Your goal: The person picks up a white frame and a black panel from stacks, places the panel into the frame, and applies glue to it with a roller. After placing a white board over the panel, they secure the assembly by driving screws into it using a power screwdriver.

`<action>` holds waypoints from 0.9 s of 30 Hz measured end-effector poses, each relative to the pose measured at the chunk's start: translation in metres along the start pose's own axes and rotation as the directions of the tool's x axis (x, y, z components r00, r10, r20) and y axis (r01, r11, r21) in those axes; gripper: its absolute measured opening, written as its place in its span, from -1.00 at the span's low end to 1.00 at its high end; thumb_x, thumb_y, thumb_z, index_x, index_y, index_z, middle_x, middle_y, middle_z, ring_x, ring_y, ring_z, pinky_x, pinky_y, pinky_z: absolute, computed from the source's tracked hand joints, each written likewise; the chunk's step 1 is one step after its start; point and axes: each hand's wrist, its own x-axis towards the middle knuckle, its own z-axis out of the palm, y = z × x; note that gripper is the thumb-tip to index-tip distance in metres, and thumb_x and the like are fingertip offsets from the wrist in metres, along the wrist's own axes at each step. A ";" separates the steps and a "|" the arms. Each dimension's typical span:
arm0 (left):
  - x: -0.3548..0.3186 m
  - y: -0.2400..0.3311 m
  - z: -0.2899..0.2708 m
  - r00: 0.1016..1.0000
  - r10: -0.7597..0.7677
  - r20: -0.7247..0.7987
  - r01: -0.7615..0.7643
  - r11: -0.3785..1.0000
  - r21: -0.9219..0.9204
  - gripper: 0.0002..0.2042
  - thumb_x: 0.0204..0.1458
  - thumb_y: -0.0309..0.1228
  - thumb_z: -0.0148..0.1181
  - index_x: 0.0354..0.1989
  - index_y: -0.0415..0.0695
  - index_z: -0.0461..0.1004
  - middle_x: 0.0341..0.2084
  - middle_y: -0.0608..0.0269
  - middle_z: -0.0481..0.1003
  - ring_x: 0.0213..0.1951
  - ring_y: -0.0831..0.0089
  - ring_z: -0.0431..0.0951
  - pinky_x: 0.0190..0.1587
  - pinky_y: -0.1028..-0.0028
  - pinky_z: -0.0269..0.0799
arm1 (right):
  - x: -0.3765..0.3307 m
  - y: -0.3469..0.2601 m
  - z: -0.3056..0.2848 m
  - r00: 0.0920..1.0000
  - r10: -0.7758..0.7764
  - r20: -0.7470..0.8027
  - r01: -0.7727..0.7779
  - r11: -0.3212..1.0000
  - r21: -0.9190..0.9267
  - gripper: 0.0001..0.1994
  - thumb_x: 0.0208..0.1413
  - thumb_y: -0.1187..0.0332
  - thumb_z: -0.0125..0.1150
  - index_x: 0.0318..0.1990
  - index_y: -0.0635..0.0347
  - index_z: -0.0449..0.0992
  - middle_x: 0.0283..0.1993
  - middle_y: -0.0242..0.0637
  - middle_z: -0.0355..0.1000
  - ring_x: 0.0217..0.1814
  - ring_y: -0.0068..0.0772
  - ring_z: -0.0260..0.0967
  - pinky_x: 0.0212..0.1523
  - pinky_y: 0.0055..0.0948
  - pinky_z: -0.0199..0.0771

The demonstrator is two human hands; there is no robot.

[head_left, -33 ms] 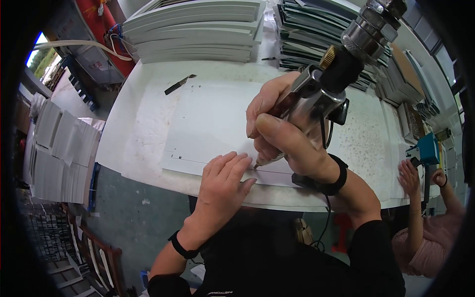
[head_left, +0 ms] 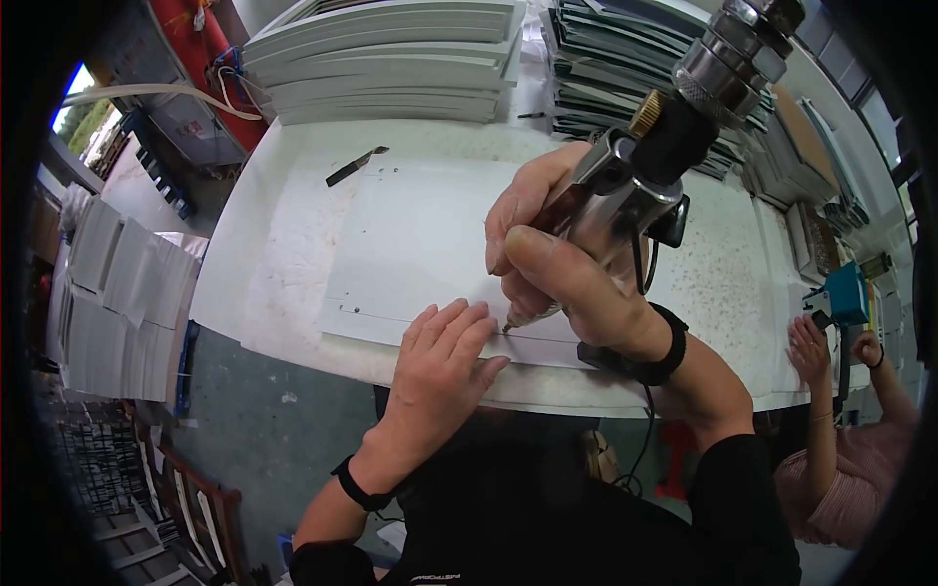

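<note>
A thin white sheet lies on the white worktable, with a thin dark line along its near edge and a few small dark marks at its left side. My right hand is closed around a shiny metal air tool with a hose coupling and a brass knob. Its narrow tip points down at the line; I cannot tell whether it touches the sheet. Just left of the tip, my left hand rests flat on the sheet, fingers stretched and thumb apart. Part of the tool's body is hidden by my right fingers.
A black-handled cutter knife lies at the far left of the sheet. Stacks of white panels and dark-edged panels stand at the back. More panels are piled on the left. At the far right, another person's hands are beside a teal machine.
</note>
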 end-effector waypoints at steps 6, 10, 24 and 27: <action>-0.012 -0.012 0.003 0.995 0.096 0.027 -0.098 0.991 0.088 -0.55 0.02 -0.37 0.45 0.09 -0.19 0.52 0.09 0.08 0.55 0.24 0.11 0.48 0.34 0.04 0.32 | 0.003 0.011 0.006 0.994 0.046 0.100 -0.048 0.999 0.018 -0.72 0.19 0.41 0.25 -0.53 0.21 0.33 -0.56 -0.25 0.41 -0.69 -0.60 0.27 -0.72 -0.57 0.24; -0.011 -0.012 0.002 0.995 0.094 0.042 -0.097 0.993 0.074 -0.57 0.01 -0.37 0.45 0.07 -0.19 0.53 0.08 0.10 0.55 0.22 0.11 0.49 0.33 0.04 0.33 | -0.002 0.013 0.008 0.993 0.057 0.098 -0.055 0.998 -0.031 -0.73 0.17 0.45 0.27 -0.52 0.18 0.31 -0.48 -0.24 0.45 -0.56 -0.61 0.35 -0.59 -0.57 0.33; 0.057 -0.006 -0.043 0.966 0.017 0.258 -0.016 1.000 -0.004 -0.77 0.13 -0.47 0.33 -0.05 -0.14 0.57 -0.27 0.12 0.63 -0.18 0.17 0.62 -0.13 0.26 0.55 | 0.024 -0.042 -0.058 0.957 -0.218 -0.189 0.168 0.954 -0.249 -0.79 0.33 0.30 0.12 -0.02 0.24 0.41 -0.19 -0.25 0.44 -0.66 -0.76 0.18 -0.66 -0.63 0.28; 0.099 -0.019 -0.027 0.975 0.058 0.217 -0.065 0.997 0.028 -0.80 0.15 -0.49 0.29 -0.05 -0.16 0.57 -0.27 0.12 0.62 -0.19 0.16 0.61 -0.13 0.24 0.53 | 0.025 -0.044 -0.077 0.930 -0.248 -0.271 0.183 0.952 -0.244 -0.73 0.24 0.28 0.25 -0.04 0.30 0.52 -0.37 -0.18 0.55 -0.62 -0.67 0.31 -0.58 -0.55 0.36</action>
